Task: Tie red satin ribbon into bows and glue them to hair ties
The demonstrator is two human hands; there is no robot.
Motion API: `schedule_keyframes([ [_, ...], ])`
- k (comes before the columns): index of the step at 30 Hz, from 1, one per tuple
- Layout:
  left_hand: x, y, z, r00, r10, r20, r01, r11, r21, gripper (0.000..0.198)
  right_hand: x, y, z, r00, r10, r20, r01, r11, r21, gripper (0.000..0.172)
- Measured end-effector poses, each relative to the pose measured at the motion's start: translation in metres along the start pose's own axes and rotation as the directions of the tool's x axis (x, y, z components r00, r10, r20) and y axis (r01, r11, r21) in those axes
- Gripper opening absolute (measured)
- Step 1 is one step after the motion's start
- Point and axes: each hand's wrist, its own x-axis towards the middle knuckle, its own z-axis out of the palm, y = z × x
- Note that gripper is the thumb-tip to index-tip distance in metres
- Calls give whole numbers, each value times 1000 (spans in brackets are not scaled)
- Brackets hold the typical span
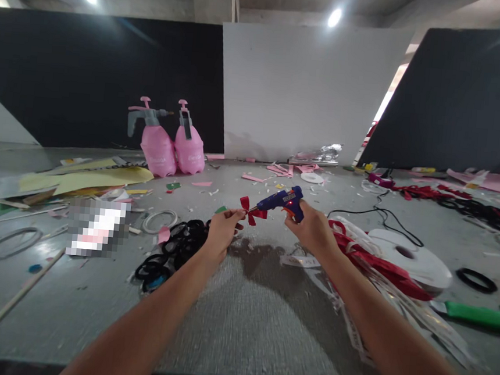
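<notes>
My left hand (224, 227) pinches a red ribbon bow (248, 209) above the grey table (238, 326); my right hand (312, 228) grips a blue glue gun (280, 200), nozzle touching the bow; black hair ties (174, 248) lie just beside my left wrist.

Both bare arms reach forward from the lower edge of the view and converge on the blue glue gun (280, 200). The right hand (312, 228) sits just behind and below the gun, fingers curled round its grip, wrist nearly straight, back of the hand turned up and outward. The right forearm (373, 326) runs back from the gun toward the lower right. The left hand (222, 227) is just left of the gun's nozzle, thumb and fingertips pinched on a small red bow (248, 209) at the nozzle tip. The left forearm (155, 319) slants back from there to the lower left
</notes>
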Motion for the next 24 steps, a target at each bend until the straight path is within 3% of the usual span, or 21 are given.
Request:
schedule_keyframes([
  [18, 3, -4, -1, 999, -9, 46, 8, 1000, 10, 28, -1, 5, 0, 999, -35, 24, 35, 999, 15, 19],
  [24, 3, -6, -1, 999, -2, 52, 3, 1000, -15, 27, 0, 6, 4, 998, -20, -62, 18, 999, -40, 18],
])
